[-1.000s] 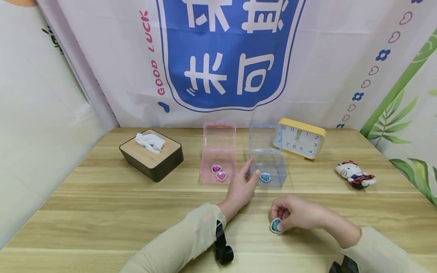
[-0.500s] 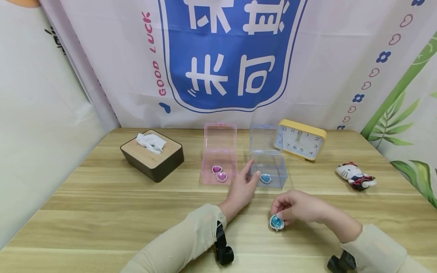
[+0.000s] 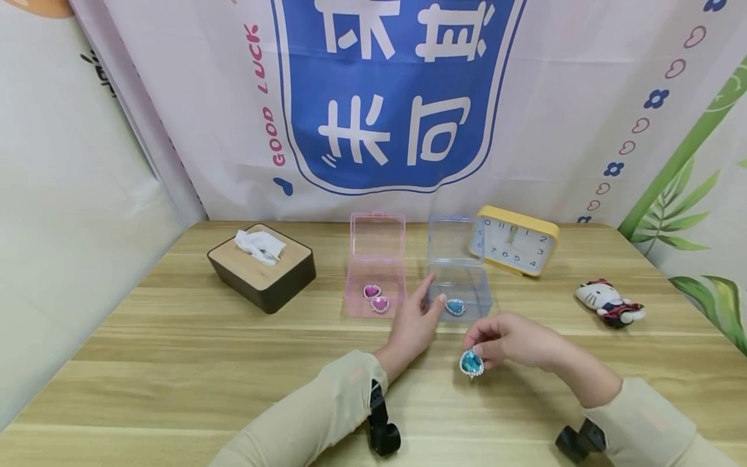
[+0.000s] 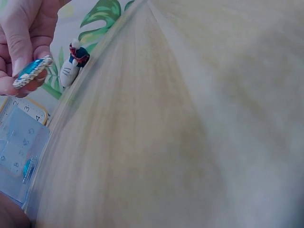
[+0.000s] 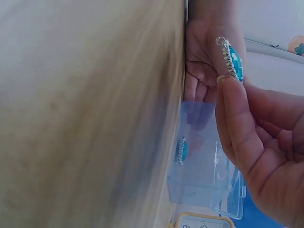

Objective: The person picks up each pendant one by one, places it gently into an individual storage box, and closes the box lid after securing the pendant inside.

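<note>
The right hand [image 3: 513, 344] pinches a blue heart gem with a beaded edge [image 3: 471, 363] between thumb and fingers, above the table in front of the clear blue box. In the right wrist view the gem [image 5: 236, 64] stands edge-on at the fingertips. The left hand [image 3: 413, 324] rests with extended fingers against the left side of the open blue box [image 3: 481, 295]. Inside that box lies another blue gem [image 3: 455, 307]. An open pink box [image 3: 356, 295] to the left holds two pink gems [image 3: 380, 304].
A tissue box [image 3: 262, 272] stands at the back left. A yellow clock [image 3: 516, 240] is behind the blue box, partly seen through its lid. A small cat figure [image 3: 609, 303] lies on the wooden table [image 3: 175, 363] at the right.
The right hand has lifted the blue gem and moved it slightly away from the body, closer to the blue box; the gem's face has tipped into view. The left hand stays put.
</note>
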Motion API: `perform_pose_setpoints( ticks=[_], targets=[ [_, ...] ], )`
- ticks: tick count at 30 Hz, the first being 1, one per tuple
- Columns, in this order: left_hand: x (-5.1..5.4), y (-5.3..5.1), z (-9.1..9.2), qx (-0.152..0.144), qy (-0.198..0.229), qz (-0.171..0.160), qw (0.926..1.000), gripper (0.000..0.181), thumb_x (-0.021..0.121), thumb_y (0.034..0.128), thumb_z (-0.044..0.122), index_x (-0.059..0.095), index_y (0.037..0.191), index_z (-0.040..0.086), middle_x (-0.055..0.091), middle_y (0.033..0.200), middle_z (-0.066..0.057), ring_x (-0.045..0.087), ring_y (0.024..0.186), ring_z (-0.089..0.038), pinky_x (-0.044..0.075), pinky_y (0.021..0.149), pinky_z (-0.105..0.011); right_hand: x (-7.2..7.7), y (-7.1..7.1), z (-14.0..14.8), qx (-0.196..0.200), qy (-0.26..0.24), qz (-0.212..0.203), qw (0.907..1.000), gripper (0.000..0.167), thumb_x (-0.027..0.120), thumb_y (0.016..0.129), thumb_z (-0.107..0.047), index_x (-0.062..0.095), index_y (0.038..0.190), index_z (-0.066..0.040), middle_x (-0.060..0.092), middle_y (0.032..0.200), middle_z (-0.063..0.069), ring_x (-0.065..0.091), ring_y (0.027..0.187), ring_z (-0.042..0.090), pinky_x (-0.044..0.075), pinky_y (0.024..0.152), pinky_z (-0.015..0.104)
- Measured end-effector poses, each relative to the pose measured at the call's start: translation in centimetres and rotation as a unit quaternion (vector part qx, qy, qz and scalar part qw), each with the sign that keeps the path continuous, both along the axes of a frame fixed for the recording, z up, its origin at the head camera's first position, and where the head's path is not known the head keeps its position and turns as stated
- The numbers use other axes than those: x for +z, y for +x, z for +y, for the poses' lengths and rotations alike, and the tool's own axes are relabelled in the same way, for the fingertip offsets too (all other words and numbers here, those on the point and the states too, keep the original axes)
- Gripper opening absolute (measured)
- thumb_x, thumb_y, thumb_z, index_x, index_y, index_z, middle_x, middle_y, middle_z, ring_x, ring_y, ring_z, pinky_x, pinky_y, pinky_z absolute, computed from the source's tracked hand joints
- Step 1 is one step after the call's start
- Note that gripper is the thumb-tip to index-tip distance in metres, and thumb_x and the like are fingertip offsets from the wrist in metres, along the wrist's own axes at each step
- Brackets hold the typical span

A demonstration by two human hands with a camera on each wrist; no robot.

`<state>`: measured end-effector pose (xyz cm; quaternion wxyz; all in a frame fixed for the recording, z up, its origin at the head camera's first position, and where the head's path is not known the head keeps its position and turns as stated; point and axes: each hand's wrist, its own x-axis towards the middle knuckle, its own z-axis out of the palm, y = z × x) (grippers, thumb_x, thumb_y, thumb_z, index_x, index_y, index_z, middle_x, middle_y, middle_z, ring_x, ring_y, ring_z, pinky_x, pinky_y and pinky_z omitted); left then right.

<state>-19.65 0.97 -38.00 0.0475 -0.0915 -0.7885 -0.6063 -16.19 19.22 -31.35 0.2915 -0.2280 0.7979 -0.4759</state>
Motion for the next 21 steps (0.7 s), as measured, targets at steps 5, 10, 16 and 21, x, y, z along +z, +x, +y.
perform_pose_setpoints(
  ticks=[5, 10, 16, 21],
  targets=[
    [-0.1, -0.1, 0.0, 0.000, -0.002, -0.009, 1.0000, 0.051, 0.056, 0.0919, 0.027, 0.042, 0.140, 0.017, 0.046, 0.137, -0.015, 0.047, 0.124, -0.027, 0.040, 0.103, -0.037, 0.5, -0.3, 0.0, -0.014, 0.006, 0.018, 0.9997, 0.015, 0.052, 0.090, -0.003, 0.060, 0.099, 0.006, 0.064, 0.088, 0.008, 0.060, 0.077, 0.012, 0.055, 0.070, 0.027],
    [-0.1, -0.1, 0.0, 0.000, -0.006, -0.014, 0.9999, 0.052, 0.056, 0.0917, 0.028, 0.042, 0.140, 0.018, 0.046, 0.138, -0.014, 0.047, 0.124, -0.026, 0.039, 0.103, -0.037, 1.1, -0.7, 0.0, -0.032, 0.012, 0.030, 0.9990, 0.017, 0.053, 0.090, -0.005, 0.059, 0.102, 0.007, 0.063, 0.090, 0.008, 0.060, 0.078, 0.014, 0.055, 0.073, 0.030],
    [0.0, -0.1, 0.0, 0.002, -0.009, -0.007, 0.9999, 0.051, 0.057, 0.0914, 0.028, 0.043, 0.139, 0.017, 0.048, 0.135, -0.016, 0.049, 0.122, -0.026, 0.041, 0.102, -0.037, 1.3, -1.2, -0.1, -0.054, -0.016, 0.026, 0.9981, 0.024, 0.053, 0.091, -0.006, 0.055, 0.107, 0.012, 0.062, 0.093, 0.008, 0.061, 0.084, 0.015, 0.055, 0.077, 0.033],
    [0.0, 0.0, 0.0, 0.005, -0.012, -0.006, 0.9999, 0.051, 0.057, 0.0910, 0.028, 0.043, 0.139, 0.018, 0.050, 0.133, -0.016, 0.051, 0.120, -0.025, 0.042, 0.101, -0.037, 1.3, -1.6, -0.1, -0.074, -0.035, 0.034, 0.9961, 0.023, 0.054, 0.091, -0.005, 0.056, 0.107, 0.011, 0.061, 0.093, 0.008, 0.061, 0.083, 0.014, 0.056, 0.077, 0.034]
  ],
)
